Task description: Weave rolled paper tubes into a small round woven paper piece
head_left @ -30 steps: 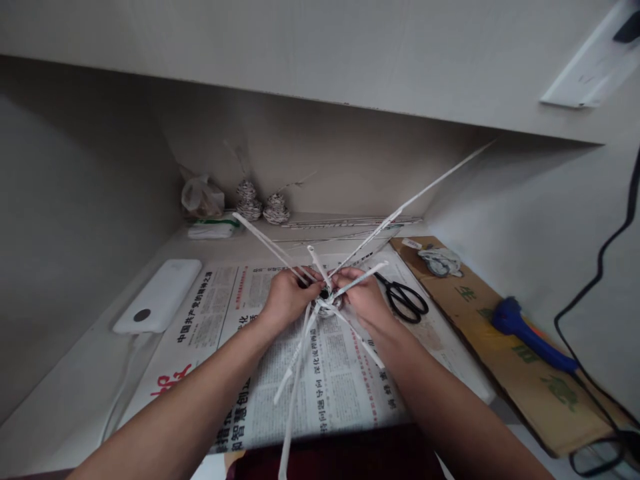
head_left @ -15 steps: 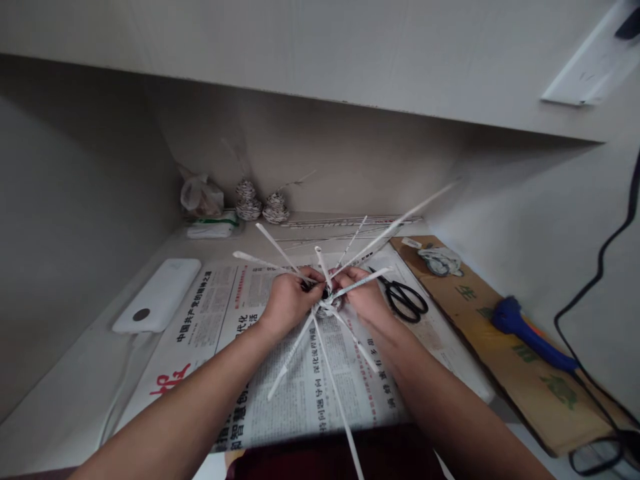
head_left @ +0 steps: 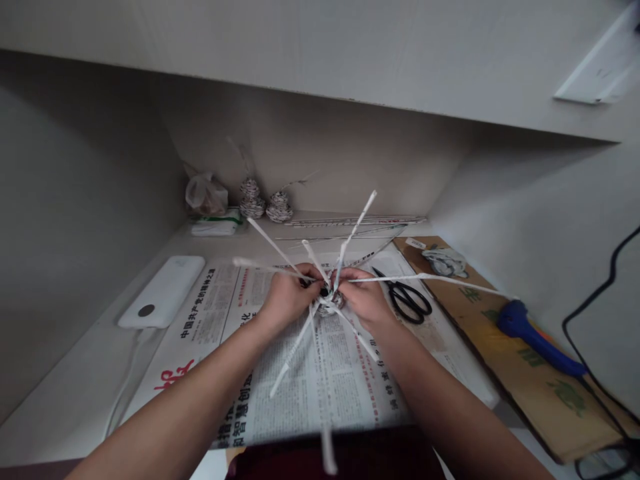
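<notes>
A small woven paper piece (head_left: 330,307) sits between my hands above the newspaper, with several rolled paper strips radiating from it. My left hand (head_left: 295,292) is closed on its left side, thumb and fingers pinching near the dark centre. On the other side my right hand (head_left: 361,293) pinches a long paper strip (head_left: 450,281) that runs out to the right, over the scissors toward the glue gun. Another strip (head_left: 357,227) stands up and away from the weave. One blurred strip (head_left: 327,447) points toward my lap. The fingertips partly cover the weave.
Newspaper (head_left: 210,300) covers the tabletop. Black scissors (head_left: 407,300) lie right of my hands. A blue glue gun (head_left: 540,340) rests on cardboard (head_left: 500,333). A white power bank (head_left: 163,293) is at left. Two woven gourd shapes (head_left: 279,208) and a plastic bag (head_left: 206,193) stand behind.
The long strip that pointed up to the right now lies out to the right from my right hand. A shorter strip has swung upright. Both hands stay on the weave.
</notes>
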Demonstrator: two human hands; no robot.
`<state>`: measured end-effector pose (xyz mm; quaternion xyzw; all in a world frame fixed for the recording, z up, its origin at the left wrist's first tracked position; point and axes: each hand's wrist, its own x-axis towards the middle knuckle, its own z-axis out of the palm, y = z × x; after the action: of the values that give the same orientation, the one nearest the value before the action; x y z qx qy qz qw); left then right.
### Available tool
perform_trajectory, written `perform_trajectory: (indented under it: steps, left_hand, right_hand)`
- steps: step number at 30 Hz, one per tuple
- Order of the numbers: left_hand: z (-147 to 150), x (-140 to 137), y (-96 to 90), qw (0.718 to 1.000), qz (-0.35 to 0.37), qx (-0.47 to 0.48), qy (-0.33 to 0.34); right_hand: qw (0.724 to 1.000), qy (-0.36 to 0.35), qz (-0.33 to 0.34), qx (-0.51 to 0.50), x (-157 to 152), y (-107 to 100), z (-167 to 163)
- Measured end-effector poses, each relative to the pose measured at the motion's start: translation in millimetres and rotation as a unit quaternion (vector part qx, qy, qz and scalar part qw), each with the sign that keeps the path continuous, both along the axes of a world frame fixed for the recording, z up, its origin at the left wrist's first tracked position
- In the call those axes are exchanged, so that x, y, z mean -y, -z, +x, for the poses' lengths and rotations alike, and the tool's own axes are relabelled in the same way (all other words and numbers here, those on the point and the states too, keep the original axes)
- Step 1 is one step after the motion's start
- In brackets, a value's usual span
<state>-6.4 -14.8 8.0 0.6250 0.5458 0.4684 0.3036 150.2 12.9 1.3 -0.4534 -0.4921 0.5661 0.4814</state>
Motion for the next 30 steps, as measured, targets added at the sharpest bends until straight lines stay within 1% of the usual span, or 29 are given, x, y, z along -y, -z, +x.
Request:
perform_trajectory:
  steps: [1,5,9,11,14,18,22,24,27,30]
  left_hand:
    - [-2.2,-2.1,1.0,1.000,-0.021,0.019,0.005]
    - [-6.5,-7.6,4.6,0.993,-0.066,0.096,0.025]
    - [-3.7,-7.5,6.9,0.986,-0.095,0.136,0.008]
    - [-2.2,-7.1,8.0,0.987,-0.095,0.127,-0.010]
    - [-1.4,-7.5,10.3,0.992,-0.072,0.105,-0.016]
    - [-2.4,-8.9,13.4,0.995,-0.040,0.090,-0.007]
    - [-3.3,-8.0,12.1,0.997,-0.035,0.073,-0.008]
    - [-3.4,-7.1,9.8,0.997,-0.041,0.071,-0.007]
    - [-2.7,-6.5,6.9,0.996,-0.045,0.075,-0.003]
    - [-1.5,-7.0,5.7,0.995,-0.054,0.085,-0.002]
  right_hand:
    - [1.000,-0.006,-0.006,-0.007,-0.2,-0.1,0.4]
    - [0.999,-0.025,-0.025,-0.031,-0.4,-2.3,2.2]
    - [0.997,-0.059,-0.024,-0.038,0.0,-4.3,3.8]
    - [0.997,-0.071,-0.016,-0.033,0.1,-4.0,4.4]
    - [0.997,-0.070,0.007,-0.023,-0.4,-1.2,4.9]
    - [0.999,-0.048,0.026,0.001,-1.2,2.2,3.5]
    - [0.997,-0.017,0.070,0.038,-1.2,0.6,0.7]
    - [0.997,0.001,0.066,0.046,-2.0,0.0,-0.1]
    - [0.998,0.020,0.040,0.037,-4.0,1.7,0.1]
    - [0.998,0.022,0.048,0.031,-4.8,4.2,1.3]
